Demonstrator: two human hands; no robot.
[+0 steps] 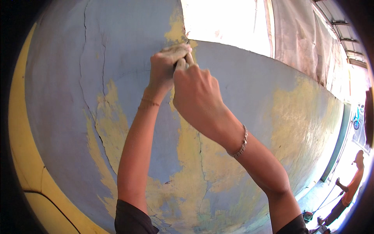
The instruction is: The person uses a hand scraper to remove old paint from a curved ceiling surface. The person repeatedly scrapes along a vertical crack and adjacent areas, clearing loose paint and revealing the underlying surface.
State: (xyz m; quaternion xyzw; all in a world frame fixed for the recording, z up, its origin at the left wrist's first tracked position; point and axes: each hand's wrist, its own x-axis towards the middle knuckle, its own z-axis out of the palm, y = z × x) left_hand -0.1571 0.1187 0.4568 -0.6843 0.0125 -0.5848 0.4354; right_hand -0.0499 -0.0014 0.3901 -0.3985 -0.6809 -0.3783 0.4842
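Both hands meet high on a cracked wall (233, 79) of flaking blue-grey paint over yellow patches, by the lower corner of a bright opening (222, 20). My left hand (168, 58) lies over the tips of my right fingers, its own fingers pale as if dusty. Bent at the knuckles, my right hand (197, 84) points its fingers up under the left palm. A small dark spot shows between the hands, but whether they hold a tool there is hidden. A chain bracelet (243, 143) circles my right wrist, and a thin cord bracelet (150, 101) my left.
Long cracks run down the wall at left. Beyond it, a black cable (49, 199) crosses a yellow surface (17, 117). Translucent sheeting (304, 44) hangs at upper right. At far right a person (352, 187) stands with long-handled tools and a dustpan (308, 216).
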